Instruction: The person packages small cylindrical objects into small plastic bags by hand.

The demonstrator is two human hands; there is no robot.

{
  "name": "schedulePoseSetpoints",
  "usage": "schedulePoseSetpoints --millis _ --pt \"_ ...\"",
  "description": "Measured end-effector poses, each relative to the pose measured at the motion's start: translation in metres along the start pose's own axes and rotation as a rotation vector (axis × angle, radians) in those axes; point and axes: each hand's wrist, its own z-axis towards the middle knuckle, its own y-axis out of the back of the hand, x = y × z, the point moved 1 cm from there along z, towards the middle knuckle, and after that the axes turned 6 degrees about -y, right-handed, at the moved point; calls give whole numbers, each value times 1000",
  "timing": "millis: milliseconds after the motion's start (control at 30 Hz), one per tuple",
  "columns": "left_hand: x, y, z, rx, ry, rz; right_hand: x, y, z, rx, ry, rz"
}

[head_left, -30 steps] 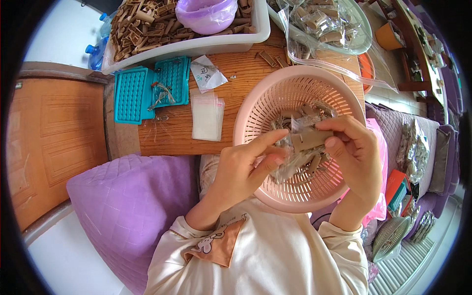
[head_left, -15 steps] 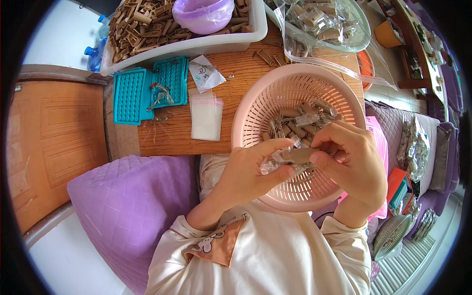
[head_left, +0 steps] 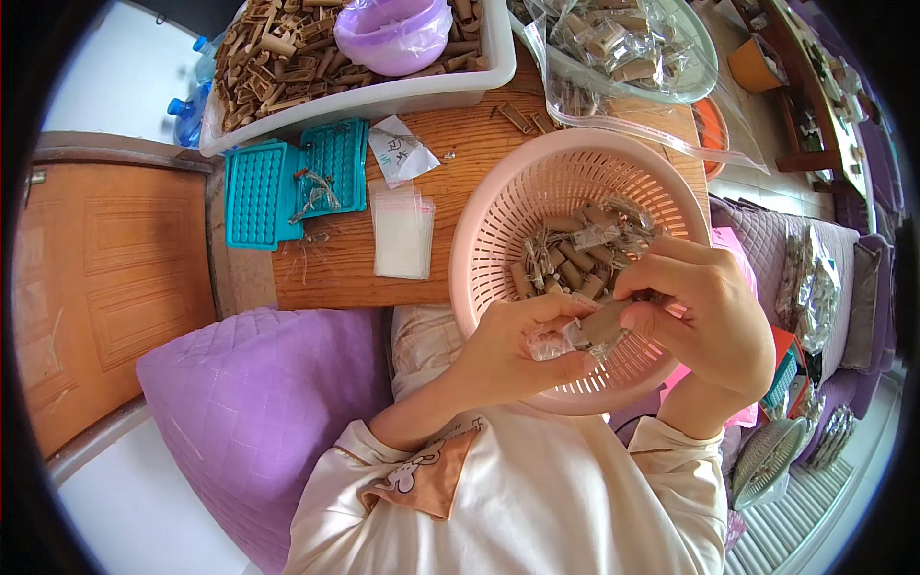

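My left hand point(head_left: 517, 350) and my right hand point(head_left: 704, 316) meet over the near side of a round pink plastic basket point(head_left: 489, 230). Together they pinch a small clear plastic bag with a brown wooden piece point(head_left: 594, 331) inside it. The left fingers grip the crinkled bag end, the right fingers close on the brown piece. Inside the basket lies a heap of several bagged brown wooden pieces point(head_left: 575, 254), just beyond my fingers.
A wooden table point(head_left: 335, 268) carries a teal perforated tray point(head_left: 287, 187), empty clear bags point(head_left: 402, 230), a white bin of brown wooden parts point(head_left: 278, 53) with a purple bowl point(head_left: 388, 29), and a clear bag of packed pieces point(head_left: 623, 43). A purple quilted cushion point(head_left: 249, 412) lies left.
Both hands have dropped lower toward the basket's near rim with the bagged piece. The piece now lies flatter between the fingers.
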Motion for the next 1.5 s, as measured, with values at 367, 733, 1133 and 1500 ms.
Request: schedulePoseSetpoints --millis 367,733,1133,1500 --pt "-8 11 13 6 156 -5 2 -28 5 -138 -27 -42" --pt "-17 26 25 -95 139 -163 -20 -50 -1 -360 140 -94" --pt "0 18 27 -136 -53 -343 -25 -76 4 -443 -115 492" --pt "-10 35 13 -194 -26 -570 -22 -66 -4 -515 -248 615"
